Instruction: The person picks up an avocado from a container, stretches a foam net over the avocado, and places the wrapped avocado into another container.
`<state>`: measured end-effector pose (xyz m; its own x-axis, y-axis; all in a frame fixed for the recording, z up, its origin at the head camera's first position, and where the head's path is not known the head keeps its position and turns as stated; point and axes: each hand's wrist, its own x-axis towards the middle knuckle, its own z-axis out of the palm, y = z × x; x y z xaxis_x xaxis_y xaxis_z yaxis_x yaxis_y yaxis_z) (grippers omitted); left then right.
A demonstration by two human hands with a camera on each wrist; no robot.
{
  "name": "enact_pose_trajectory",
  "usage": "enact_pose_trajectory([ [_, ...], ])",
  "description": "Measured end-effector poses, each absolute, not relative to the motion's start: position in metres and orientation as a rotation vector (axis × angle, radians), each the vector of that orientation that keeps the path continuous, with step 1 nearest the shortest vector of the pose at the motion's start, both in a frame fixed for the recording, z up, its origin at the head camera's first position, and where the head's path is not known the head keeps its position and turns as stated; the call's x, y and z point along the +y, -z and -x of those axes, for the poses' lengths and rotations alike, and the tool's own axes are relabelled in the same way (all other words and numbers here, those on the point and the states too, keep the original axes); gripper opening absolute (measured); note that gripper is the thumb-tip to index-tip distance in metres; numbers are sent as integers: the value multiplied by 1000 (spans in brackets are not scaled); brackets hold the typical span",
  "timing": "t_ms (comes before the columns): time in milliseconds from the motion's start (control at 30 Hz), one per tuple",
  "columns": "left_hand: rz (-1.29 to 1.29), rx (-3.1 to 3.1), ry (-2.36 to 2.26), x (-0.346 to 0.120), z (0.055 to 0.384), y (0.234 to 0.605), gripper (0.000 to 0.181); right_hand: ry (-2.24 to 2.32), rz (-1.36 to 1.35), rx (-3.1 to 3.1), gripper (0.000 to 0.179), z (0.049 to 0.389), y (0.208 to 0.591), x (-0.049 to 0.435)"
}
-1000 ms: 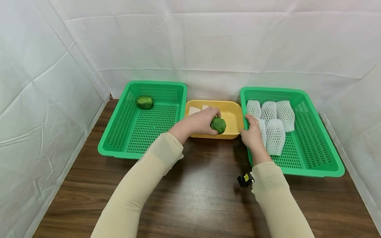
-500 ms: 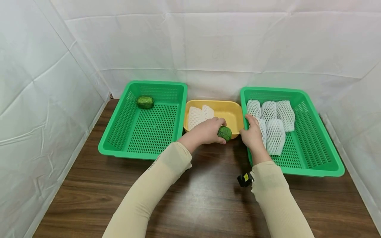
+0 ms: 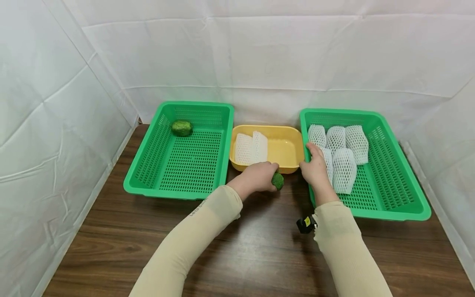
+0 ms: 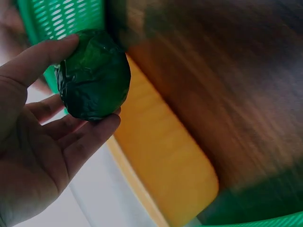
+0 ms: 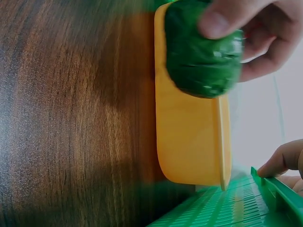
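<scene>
My left hand (image 3: 259,176) holds a dark green, rounded fruit (image 3: 277,181) with shiny, wrinkled skin, just in front of the yellow bin (image 3: 285,153). Thumb and fingers clasp it from opposite sides in the left wrist view, where the fruit (image 4: 93,75) appears over the bin's outer wall. My right hand (image 3: 315,168) grips the near left rim of the right green basket (image 3: 404,215), thumb and fingers on either side of it. In this basket lie several white foam net sleeves (image 3: 343,170), plump as if filled; their contents are mostly hidden.
At the left stands another green basket (image 3: 148,192) with one green fruit (image 3: 182,128) in its back left corner. Flat white foam nets (image 3: 243,148) lie in the yellow bin's left half. White sheeting (image 3: 267,53) closes off the back and sides of the wooden table (image 3: 237,255).
My left hand has brought the fruit from over the yellow bin toward me, past its front edge, uncovering the foam nets. The right hand has stayed on the basket rim.
</scene>
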<state>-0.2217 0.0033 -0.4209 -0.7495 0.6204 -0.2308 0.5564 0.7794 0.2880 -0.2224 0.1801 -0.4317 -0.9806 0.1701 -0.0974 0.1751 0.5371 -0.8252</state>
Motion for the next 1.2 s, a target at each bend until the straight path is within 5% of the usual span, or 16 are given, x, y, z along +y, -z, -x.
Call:
enact_pose_trajectory([
  [1200, -864, 2615, -159, 6, 223, 454, 59, 1513, -325, 2729, 65, 222, 433, 180],
])
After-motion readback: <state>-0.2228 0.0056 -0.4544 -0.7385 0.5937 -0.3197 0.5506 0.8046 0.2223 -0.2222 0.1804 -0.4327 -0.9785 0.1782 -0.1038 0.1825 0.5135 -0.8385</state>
